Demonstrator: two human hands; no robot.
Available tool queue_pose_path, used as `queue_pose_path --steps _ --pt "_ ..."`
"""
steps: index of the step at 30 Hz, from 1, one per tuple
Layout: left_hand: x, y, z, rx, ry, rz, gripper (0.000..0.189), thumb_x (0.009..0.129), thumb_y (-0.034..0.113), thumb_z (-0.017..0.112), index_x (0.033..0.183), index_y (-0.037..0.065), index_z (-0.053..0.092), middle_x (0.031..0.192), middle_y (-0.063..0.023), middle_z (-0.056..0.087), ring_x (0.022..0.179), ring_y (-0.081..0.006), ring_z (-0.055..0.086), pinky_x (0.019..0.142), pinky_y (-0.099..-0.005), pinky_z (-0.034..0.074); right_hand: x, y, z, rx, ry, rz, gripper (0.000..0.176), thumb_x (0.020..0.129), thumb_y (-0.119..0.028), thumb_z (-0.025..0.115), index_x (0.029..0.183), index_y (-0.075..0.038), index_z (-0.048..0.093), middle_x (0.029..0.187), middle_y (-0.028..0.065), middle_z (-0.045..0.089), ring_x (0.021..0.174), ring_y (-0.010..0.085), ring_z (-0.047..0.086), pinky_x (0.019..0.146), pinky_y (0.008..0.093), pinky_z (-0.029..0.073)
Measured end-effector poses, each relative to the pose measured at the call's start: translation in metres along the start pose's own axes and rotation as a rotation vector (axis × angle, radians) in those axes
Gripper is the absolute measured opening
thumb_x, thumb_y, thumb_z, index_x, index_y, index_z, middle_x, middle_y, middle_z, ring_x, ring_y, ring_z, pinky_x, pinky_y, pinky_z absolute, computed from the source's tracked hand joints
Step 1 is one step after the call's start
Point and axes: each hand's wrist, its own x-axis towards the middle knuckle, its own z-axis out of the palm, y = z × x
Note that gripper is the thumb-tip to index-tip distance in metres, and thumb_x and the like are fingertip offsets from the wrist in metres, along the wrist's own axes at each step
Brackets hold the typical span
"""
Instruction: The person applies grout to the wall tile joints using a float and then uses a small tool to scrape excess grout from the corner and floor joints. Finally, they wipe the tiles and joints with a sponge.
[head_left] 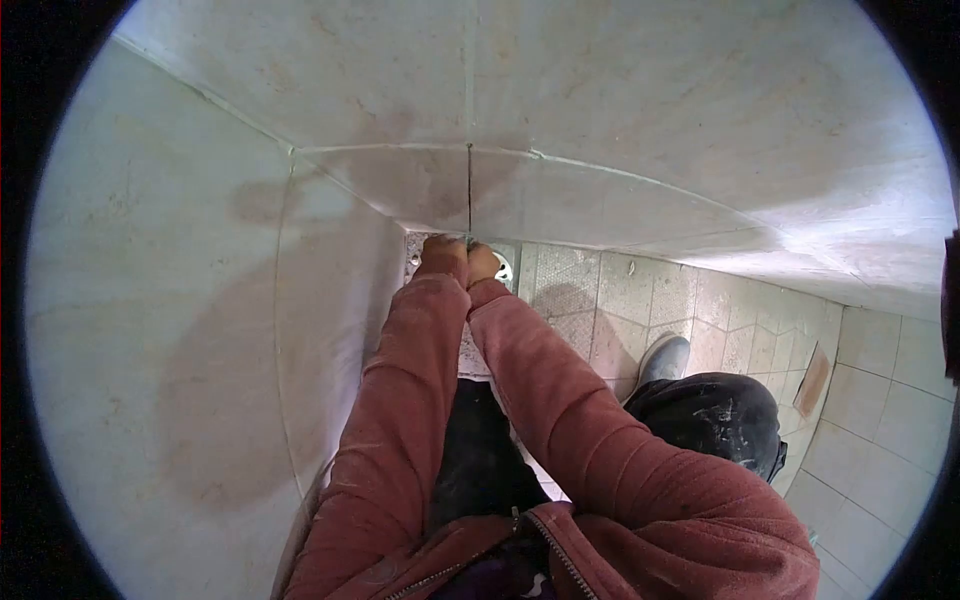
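Observation:
Both arms, in dusty red sleeves, reach down to the foot of the wall. My left hand (443,260) is curled closed, its back toward me. Right beside it, my right hand (483,263) is closed too, and the two nearly press together. Their fingers point away from me, and I cannot tell what they hold. A small greenish bit (470,241) shows between the fingertips. Past my right hand, part of a white rounded piece (505,268) shows at floor level. Just above the hands, a dark open joint (470,188) runs up between the wall tiles.
Pale tiled walls (220,260) close in on the left and ahead. Patterned floor tiles (620,290) stretch to the right. My knee in dark trousers (715,415) and a grey boot (665,358) are at the right. A brown flat piece (813,380) lies near the far right wall.

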Motion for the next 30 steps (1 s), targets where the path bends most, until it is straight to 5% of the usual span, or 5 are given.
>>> queue_pose_path --steps 8,11,13,16,30 --pt "-0.014 0.013 -0.023 0.609 0.004 0.276 0.020 0.073 0.012 0.048 0.080 0.008 0.067 0.091 -0.0118 0.062 0.087 -0.0253 0.060 0.076 -0.0362 0.047 -0.020 -0.011 -0.003 0.176 0.002 0.031 0.029 0.076 -0.030 0.050 0.081 -0.002 0.058 0.076 0.0202 0.060 0.072 0.0374 0.058 0.061 0.0439 0.046" --pt "-0.017 0.010 -0.030 0.578 0.015 0.316 0.021 0.072 0.012 0.048 0.082 0.006 0.066 0.089 -0.0132 0.062 0.088 -0.0256 0.059 0.077 -0.0365 0.046 -0.026 -0.016 -0.003 0.266 0.036 0.032 0.032 0.074 -0.034 0.054 0.079 -0.002 0.058 0.074 0.0199 0.060 0.072 0.0367 0.059 0.060 0.0435 0.046" --pt "-0.024 0.027 -0.039 0.017 0.042 -0.124 0.023 0.071 0.012 0.047 0.085 0.004 0.064 0.093 -0.0159 0.060 0.093 -0.0280 0.056 0.081 -0.0367 0.044 -0.025 -0.020 -0.007 0.273 0.044 0.003 0.034 0.072 -0.036 0.056 0.078 -0.003 0.058 0.073 0.0198 0.060 0.071 0.0366 0.059 0.059 0.0431 0.046" --pt "-0.031 0.037 -0.045 -0.265 0.066 -0.308 0.025 0.071 0.013 0.046 0.086 0.003 0.063 0.098 -0.0172 0.058 0.097 -0.0305 0.053 0.083 -0.0365 0.042 -0.027 -0.029 -0.014 0.256 0.089 0.003 0.036 0.070 -0.039 0.057 0.079 -0.003 0.059 0.073 0.0199 0.060 0.070 0.0373 0.059 0.058 0.0421 0.046" --pt "-0.010 0.006 -0.016 -0.074 0.060 -0.038 0.025 0.070 0.018 0.050 0.087 0.005 0.062 0.094 -0.0171 0.059 0.093 -0.0300 0.055 0.083 -0.0373 0.043 -0.029 -0.024 -0.015 0.422 -0.018 0.078 0.039 0.071 -0.038 0.059 0.085 -0.002 0.061 0.083 0.0184 0.062 0.080 0.0327 0.060 0.067 0.0381 0.047"
